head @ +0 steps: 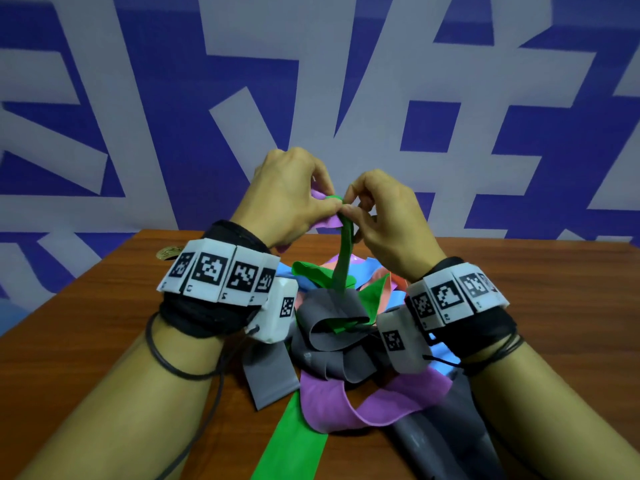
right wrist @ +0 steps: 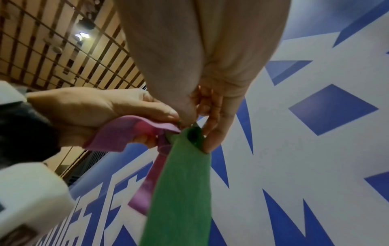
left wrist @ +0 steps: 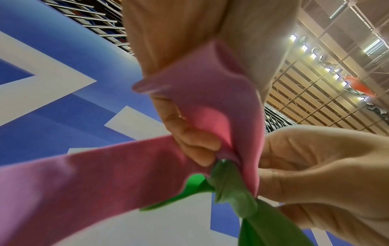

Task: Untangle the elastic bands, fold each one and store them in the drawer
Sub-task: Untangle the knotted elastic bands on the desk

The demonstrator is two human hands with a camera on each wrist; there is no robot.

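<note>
A tangle of elastic bands [head: 346, 327] in grey, green, purple, blue and orange lies on the wooden table [head: 86, 334]. Both hands are raised above the pile, close together. My left hand [head: 294, 199] pinches a purple band [head: 327, 221] [left wrist: 210, 93] [right wrist: 118, 134] where it is knotted with a green band [head: 343, 258] [left wrist: 233, 196] [right wrist: 183, 191]. My right hand [head: 377, 209] pinches the green band at that knot [left wrist: 227, 169]; the green strip hangs down from it into the pile. No drawer is in view.
A blue and white patterned wall [head: 311, 81] stands right behind the table's far edge. A small brass round thing [head: 169, 252] sits on the table at the back left. Black cables run from both wrist units along the forearms.
</note>
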